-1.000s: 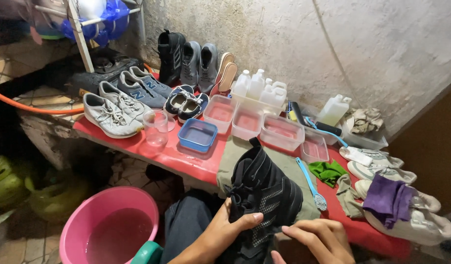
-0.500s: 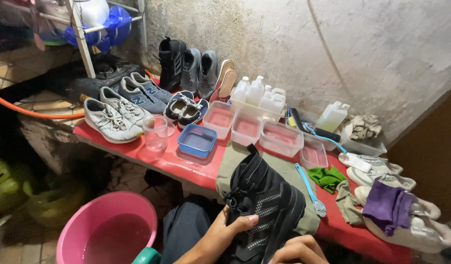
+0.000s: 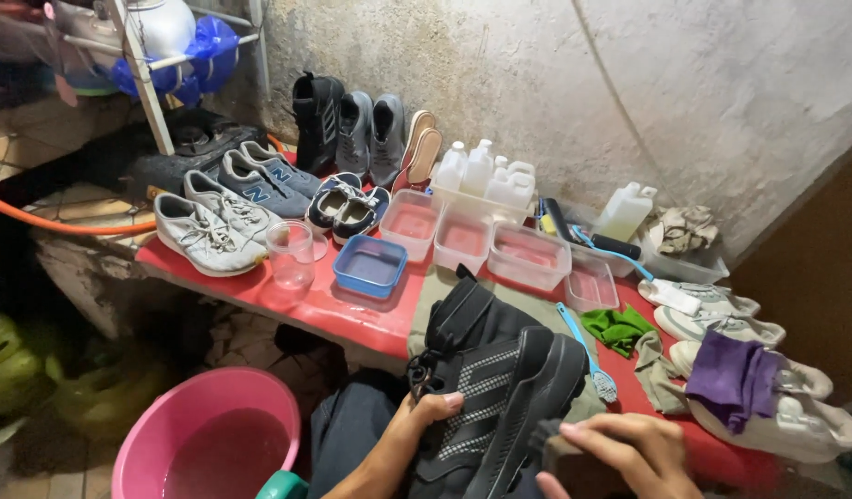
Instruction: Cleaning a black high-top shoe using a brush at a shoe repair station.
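The left hand (image 3: 424, 427) grips the black high-top shoe (image 3: 496, 383) by its laced side, at the red bench's (image 3: 315, 300) near edge. The right hand (image 3: 629, 453) curls by its sole — holding something, I cannot tell what. Blue brush (image 3: 588, 349) lies just beside.

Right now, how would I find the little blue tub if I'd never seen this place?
Start at the long red table against the grey wall. Near its front edge, right of the clear cup, sits the blue tub. The other square tubs behind it are clear; only this one is blue.
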